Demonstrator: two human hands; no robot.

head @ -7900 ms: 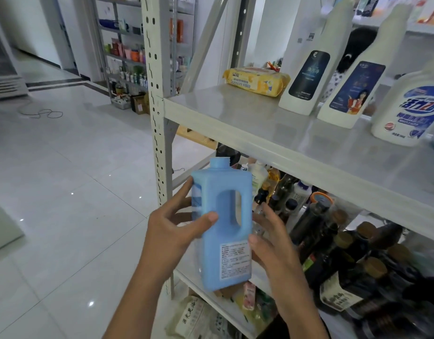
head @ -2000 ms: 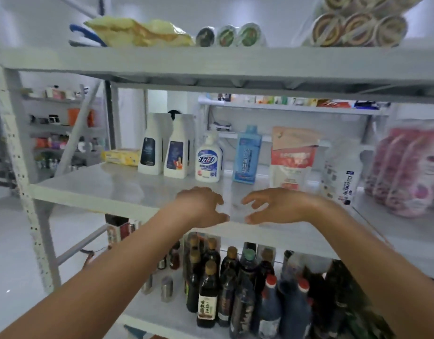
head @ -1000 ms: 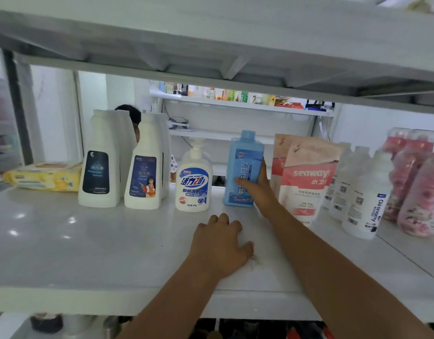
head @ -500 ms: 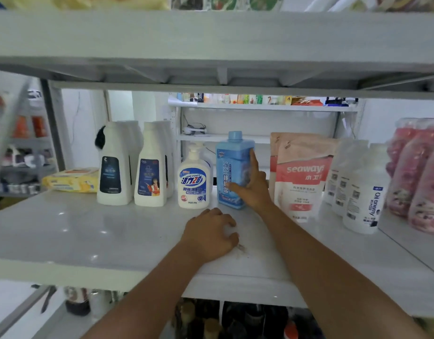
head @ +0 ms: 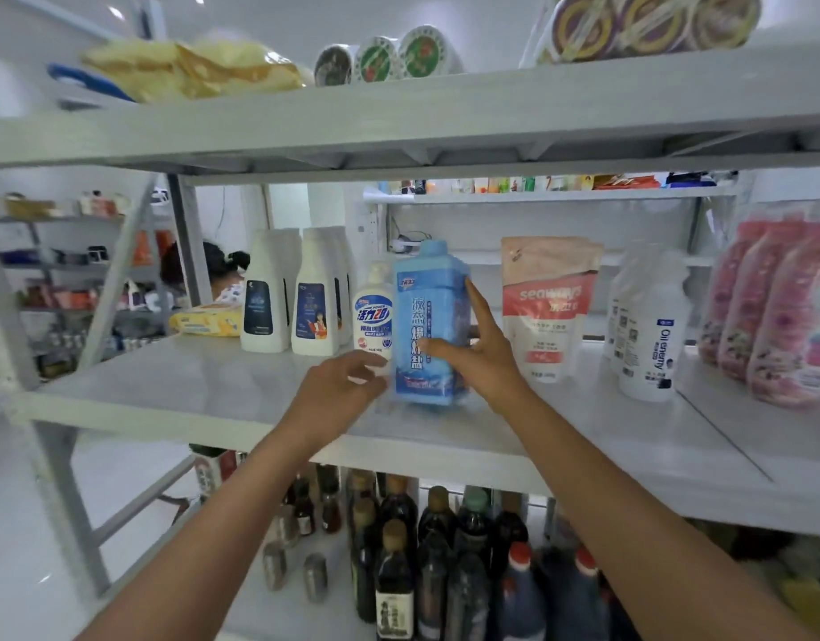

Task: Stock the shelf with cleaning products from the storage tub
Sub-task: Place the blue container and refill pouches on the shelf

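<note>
Right hand (head: 484, 358): grips blue bottle (head: 429, 316), thumb across the front label, forefinger straight up its right edge.
Blue bottle: on the shelf (head: 191, 390), long axis near vertical, cap up, label toward the camera.
Left hand (head: 339, 390): at the bottle's lower left, fingers loosely curled; contact too blurred to tell.
Pump bottle (head: 373, 316): just beyond the left hand.
Red pouch (head: 549, 307): right of the right hand.

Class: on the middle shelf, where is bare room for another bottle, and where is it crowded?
Bare: grey shelf board at front left, before the yellow flat pack and tall white bottles; also front right, before the pink pouch. Crowded: white pump bottle beside blue rectangular bottle.
</note>
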